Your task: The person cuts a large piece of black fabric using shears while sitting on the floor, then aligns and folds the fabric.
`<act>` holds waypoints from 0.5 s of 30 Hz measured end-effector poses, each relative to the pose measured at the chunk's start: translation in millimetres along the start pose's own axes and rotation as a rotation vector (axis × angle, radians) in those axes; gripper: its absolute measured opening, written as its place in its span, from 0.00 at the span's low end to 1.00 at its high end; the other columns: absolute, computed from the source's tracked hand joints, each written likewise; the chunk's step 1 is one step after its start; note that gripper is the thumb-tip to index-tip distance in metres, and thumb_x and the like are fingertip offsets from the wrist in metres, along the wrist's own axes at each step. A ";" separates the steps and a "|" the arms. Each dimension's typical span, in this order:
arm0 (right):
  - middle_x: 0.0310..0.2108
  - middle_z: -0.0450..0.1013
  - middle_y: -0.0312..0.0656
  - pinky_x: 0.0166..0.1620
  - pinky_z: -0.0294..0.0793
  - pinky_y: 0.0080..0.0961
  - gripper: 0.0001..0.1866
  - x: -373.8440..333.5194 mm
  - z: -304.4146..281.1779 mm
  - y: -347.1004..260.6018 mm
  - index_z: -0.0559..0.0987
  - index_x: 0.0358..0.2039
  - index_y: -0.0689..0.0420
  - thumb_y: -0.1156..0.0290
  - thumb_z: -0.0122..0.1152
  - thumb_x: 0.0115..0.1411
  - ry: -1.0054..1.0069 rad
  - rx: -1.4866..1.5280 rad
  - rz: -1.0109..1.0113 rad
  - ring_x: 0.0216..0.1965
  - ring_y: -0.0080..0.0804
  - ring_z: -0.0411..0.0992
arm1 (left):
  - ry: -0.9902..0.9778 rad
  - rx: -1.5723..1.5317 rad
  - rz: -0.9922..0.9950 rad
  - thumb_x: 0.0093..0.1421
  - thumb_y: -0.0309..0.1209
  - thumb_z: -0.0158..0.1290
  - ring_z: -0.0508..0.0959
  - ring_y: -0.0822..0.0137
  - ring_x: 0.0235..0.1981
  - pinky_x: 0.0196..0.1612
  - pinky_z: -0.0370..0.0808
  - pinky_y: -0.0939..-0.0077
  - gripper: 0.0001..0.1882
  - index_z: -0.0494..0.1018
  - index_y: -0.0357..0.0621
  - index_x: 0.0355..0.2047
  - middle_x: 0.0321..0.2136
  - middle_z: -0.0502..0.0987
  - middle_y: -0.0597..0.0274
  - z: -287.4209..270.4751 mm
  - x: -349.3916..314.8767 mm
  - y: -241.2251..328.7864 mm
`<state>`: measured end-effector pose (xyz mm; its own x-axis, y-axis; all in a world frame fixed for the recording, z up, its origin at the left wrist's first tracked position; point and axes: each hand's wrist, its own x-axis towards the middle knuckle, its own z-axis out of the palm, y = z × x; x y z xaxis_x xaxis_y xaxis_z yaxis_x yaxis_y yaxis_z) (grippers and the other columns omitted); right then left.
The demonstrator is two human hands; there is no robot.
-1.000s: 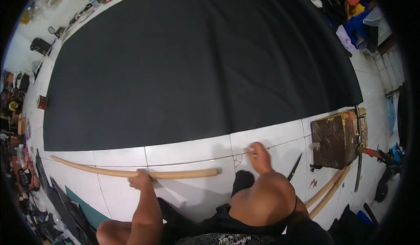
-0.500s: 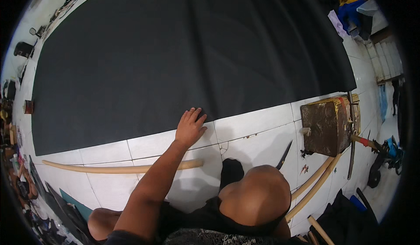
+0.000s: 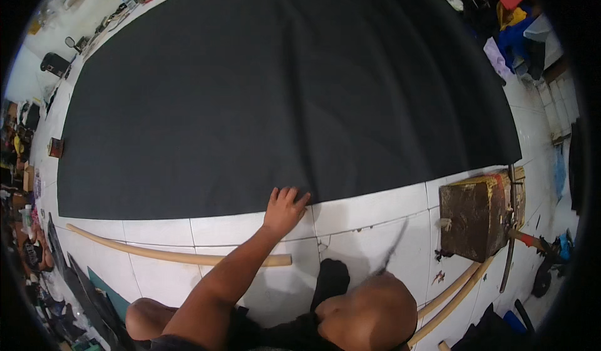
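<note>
A big black sheet of fabric (image 3: 282, 94) lies spread flat over a white tiled floor (image 3: 369, 210). My left hand (image 3: 285, 208) reaches forward from the lower left and rests palm down at the sheet's near edge. Its fingers are apart, its fingertips are on the fabric, and it holds nothing. Just behind my forearm a long pale wooden stick (image 3: 169, 255) lies on the tiles, parallel to the fabric edge. My right hand is out of view. My bent knee (image 3: 372, 307) fills the lower middle.
A worn brown box (image 3: 476, 216) stands on the tiles at the right, with a thin metal bar (image 3: 510, 226) beside it. Two curved wooden sticks (image 3: 451, 294) lie below the box. Clutter lines the left edge and the far right corner.
My left hand has left the wooden stick and moved forward to the fabric's near edge. My right hand, earlier on the tiles by my knee, has gone out of view.
</note>
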<state>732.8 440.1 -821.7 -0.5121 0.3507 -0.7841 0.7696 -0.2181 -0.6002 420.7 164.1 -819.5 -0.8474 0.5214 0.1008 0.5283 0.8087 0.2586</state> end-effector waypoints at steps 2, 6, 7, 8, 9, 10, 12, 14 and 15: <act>0.32 0.71 0.38 0.34 0.73 0.27 0.12 21.6 10.6 -14.1 0.75 0.37 0.57 0.61 0.61 0.64 -0.121 0.092 -0.029 0.32 0.27 0.71 | 0.006 0.013 -0.014 0.56 0.36 0.60 0.69 0.56 0.57 0.61 0.66 0.45 0.20 0.77 0.57 0.51 0.50 0.71 0.59 4.3 3.9 2.0; 0.23 0.69 0.33 0.28 0.69 0.24 0.16 34.1 71.2 -67.1 0.74 0.33 0.56 0.56 0.64 0.63 -0.271 -0.204 -0.184 0.23 0.23 0.68 | 0.056 -0.006 0.011 0.57 0.33 0.59 0.74 0.56 0.54 0.59 0.70 0.54 0.18 0.77 0.48 0.49 0.47 0.76 0.60 13.6 2.0 0.7; 0.20 0.67 0.32 0.26 0.68 0.24 0.19 30.7 76.4 -80.3 0.73 0.32 0.56 0.53 0.64 0.63 -0.414 -0.026 -0.021 0.20 0.23 0.67 | 0.054 -0.034 0.004 0.56 0.32 0.59 0.76 0.55 0.52 0.58 0.71 0.57 0.18 0.78 0.45 0.48 0.46 0.78 0.60 11.3 4.1 3.5; 0.20 0.67 0.32 0.26 0.68 0.24 0.20 27.3 80.3 -85.5 0.73 0.32 0.56 0.51 0.63 0.63 -0.443 -0.071 -0.013 0.21 0.23 0.67 | 0.056 -0.064 -0.002 0.56 0.31 0.60 0.75 0.55 0.52 0.58 0.71 0.56 0.18 0.78 0.45 0.47 0.47 0.78 0.60 11.7 4.2 4.1; 0.21 0.67 0.33 0.27 0.68 0.24 0.21 24.0 83.2 -88.1 0.73 0.31 0.56 0.49 0.62 0.63 -0.472 -0.116 -0.005 0.21 0.23 0.67 | 0.057 -0.092 -0.009 0.55 0.31 0.60 0.75 0.55 0.52 0.58 0.71 0.56 0.18 0.78 0.45 0.47 0.47 0.78 0.60 11.9 3.0 4.5; 0.21 0.68 0.34 0.27 0.68 0.24 0.22 21.5 82.6 -89.3 0.72 0.31 0.56 0.48 0.61 0.63 -0.502 -0.163 0.001 0.22 0.23 0.67 | 0.062 -0.121 -0.017 0.55 0.31 0.60 0.75 0.55 0.53 0.59 0.71 0.56 0.17 0.78 0.45 0.47 0.47 0.78 0.60 10.3 4.6 6.1; 0.21 0.68 0.34 0.28 0.68 0.24 0.23 27.8 80.1 -79.0 0.72 0.31 0.57 0.47 0.58 0.65 -0.560 -0.128 0.107 0.22 0.23 0.67 | 0.049 -0.143 -0.025 0.54 0.30 0.61 0.75 0.54 0.53 0.59 0.72 0.58 0.18 0.78 0.45 0.46 0.47 0.78 0.59 8.4 9.0 10.2; 0.21 0.68 0.34 0.28 0.68 0.24 0.23 26.8 81.1 -76.3 0.72 0.31 0.57 0.47 0.56 0.67 -0.581 -0.143 0.097 0.23 0.23 0.67 | 0.040 -0.165 -0.044 0.54 0.30 0.61 0.74 0.54 0.53 0.58 0.72 0.60 0.17 0.78 0.45 0.46 0.46 0.78 0.58 6.3 9.9 11.6; 0.21 0.67 0.34 0.29 0.67 0.23 0.23 12.3 90.8 -97.1 0.72 0.31 0.57 0.47 0.54 0.67 -0.571 -0.178 0.038 0.23 0.23 0.67 | 0.031 -0.165 -0.052 0.54 0.30 0.61 0.74 0.54 0.53 0.58 0.72 0.60 0.17 0.78 0.44 0.46 0.47 0.77 0.58 6.6 8.2 10.0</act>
<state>617.1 382.9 -787.3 -0.5692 -0.2096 -0.7950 0.8180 -0.0471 -0.5733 419.4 178.3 -822.4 -0.8757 0.4696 0.1123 0.4704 0.7771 0.4182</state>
